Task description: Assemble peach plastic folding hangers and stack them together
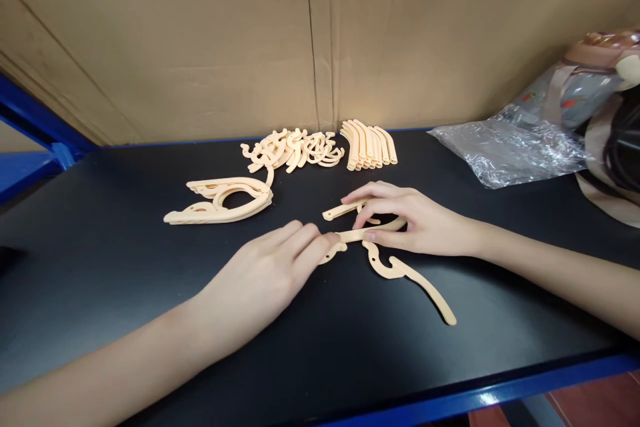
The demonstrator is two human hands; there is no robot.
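Observation:
My left hand is closed, its thumb and fingertips pinching one end of a curved beige hanger arm. Around the other end of that arm my right hand has its thumb and fingers. A small beige hanger piece pokes out beneath the left fingertips, partly hidden. Another hanger arm lies just behind, by the right fingertips. Nearer me, a hook piece rests against a longer curved arm on the black tabletop.
Folded beige hangers lie stacked at left. Toward the back are a heap of hook pieces and a row of hanger arms. A clear plastic bag and a strapped bottle are at right. Cardboard stands behind.

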